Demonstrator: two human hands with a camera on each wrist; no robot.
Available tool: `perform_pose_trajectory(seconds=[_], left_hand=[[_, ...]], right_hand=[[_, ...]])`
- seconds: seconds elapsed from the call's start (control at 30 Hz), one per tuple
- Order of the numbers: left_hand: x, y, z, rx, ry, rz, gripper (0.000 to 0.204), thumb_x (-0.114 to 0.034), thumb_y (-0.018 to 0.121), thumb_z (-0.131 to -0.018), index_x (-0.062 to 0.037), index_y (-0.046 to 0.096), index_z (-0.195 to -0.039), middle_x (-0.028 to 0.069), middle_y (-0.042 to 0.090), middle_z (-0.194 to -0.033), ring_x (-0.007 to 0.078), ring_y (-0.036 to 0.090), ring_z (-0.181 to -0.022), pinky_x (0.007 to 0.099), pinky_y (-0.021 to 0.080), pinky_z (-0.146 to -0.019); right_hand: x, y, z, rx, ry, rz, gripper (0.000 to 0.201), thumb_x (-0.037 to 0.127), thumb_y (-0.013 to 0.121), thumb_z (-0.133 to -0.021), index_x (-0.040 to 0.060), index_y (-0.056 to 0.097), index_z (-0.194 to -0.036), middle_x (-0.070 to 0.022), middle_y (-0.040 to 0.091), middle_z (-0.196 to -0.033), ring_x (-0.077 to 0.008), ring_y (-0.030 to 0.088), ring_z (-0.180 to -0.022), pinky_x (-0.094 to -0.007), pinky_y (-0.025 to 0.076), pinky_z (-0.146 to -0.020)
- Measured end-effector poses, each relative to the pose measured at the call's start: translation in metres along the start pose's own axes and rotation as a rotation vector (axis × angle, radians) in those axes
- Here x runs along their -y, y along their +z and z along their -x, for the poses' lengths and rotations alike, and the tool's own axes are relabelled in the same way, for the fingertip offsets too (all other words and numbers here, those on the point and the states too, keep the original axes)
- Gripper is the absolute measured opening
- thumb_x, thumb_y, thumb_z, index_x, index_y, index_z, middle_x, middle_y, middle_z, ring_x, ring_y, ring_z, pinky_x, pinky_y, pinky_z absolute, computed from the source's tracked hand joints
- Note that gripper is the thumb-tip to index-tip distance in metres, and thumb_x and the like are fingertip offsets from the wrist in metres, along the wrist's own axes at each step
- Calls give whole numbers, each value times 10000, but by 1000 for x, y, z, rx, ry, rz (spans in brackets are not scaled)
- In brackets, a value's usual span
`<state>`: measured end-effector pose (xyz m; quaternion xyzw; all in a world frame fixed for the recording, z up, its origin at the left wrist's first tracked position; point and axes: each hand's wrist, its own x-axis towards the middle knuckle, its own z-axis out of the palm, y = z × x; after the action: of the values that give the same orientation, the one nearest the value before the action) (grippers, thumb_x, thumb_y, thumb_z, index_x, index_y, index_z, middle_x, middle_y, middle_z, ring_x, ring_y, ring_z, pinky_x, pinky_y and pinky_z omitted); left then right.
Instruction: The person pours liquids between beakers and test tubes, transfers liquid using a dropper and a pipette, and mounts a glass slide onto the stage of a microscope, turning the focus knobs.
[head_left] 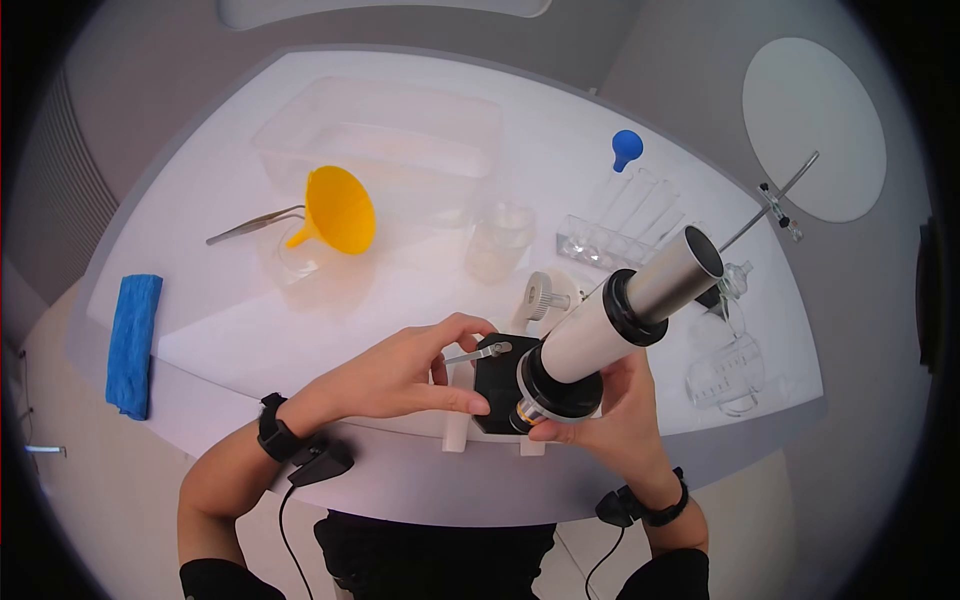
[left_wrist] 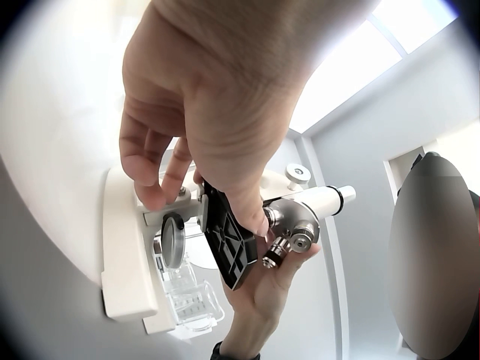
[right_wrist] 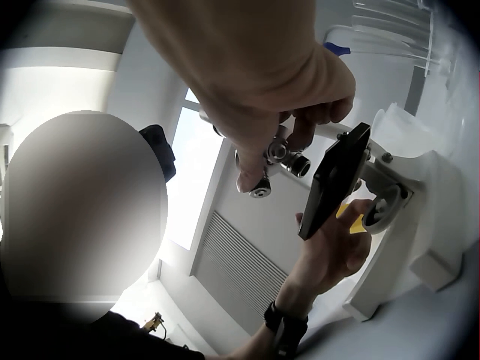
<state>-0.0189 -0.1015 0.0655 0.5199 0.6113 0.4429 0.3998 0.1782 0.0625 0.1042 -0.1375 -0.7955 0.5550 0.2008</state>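
Observation:
A white microscope (head_left: 580, 345) with a metal eyepiece tube stands near the table's front edge, its tube leaning away to the right. My left hand (head_left: 400, 375) holds the left side of the black stage (head_left: 492, 400), thumb at the front edge, index finger near the back. A metal stage clip (head_left: 490, 351) lies between them. With my right hand (head_left: 625, 420) I grip the revolving nosepiece (left_wrist: 304, 212), thumb beside an objective (head_left: 531, 412). In the left wrist view, several objectives stick out of the nosepiece. The round mirror (left_wrist: 173, 240) sits below the stage.
Left of the microscope are a yellow funnel (head_left: 345, 210), tweezers (head_left: 245, 225) and a folded blue cloth (head_left: 133, 345). Behind stand a clear bin (head_left: 270, 140) and a beaker (head_left: 500, 240). A test tube rack (head_left: 600, 250), blue bulb (head_left: 627, 147) and measuring jug (head_left: 728, 372) are right.

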Motion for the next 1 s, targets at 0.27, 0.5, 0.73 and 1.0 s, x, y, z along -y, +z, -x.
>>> perform_pose_trajectory(seconds=[0.27,0.5,0.73,1.0], left_hand=[[-4,2,0,7,-15,14,765,-371,815,-774,-78,430,-1367,76,504,-1119,118,533,-704,267,489,-710],[-5,1,0,8,-7,-16,764,-353,823,-769,-74,435,-1366,77,507,-1125,110,528,-704,251,483,-687],[-5,1,-1,4,-19,7,756,-295,837,-758,-95,439,-1369,65,501,-1127,101,536,-727,234,482,-648],[-11,-1,-1,-21,12,-12,748,-398,816,-758,-74,471,-1337,100,531,-1130,162,578,-734,271,514,-665]], right_hand=[[9,13,12,-151,-80,27,723,235,962,-570,102,366,-959,-9,472,-928,-80,446,-799,-236,373,-686],[-7,-20,15,-17,-215,166,658,220,927,-603,60,539,-1109,-13,567,-978,-116,496,-829,-280,412,-736],[1,-22,14,48,-166,85,665,166,892,-651,38,546,-1205,-33,596,-1004,-126,523,-888,-280,414,-802],[-22,-49,10,-6,-258,39,405,145,824,-735,34,640,-1078,-52,640,-1103,-155,546,-908,-290,417,-799]])
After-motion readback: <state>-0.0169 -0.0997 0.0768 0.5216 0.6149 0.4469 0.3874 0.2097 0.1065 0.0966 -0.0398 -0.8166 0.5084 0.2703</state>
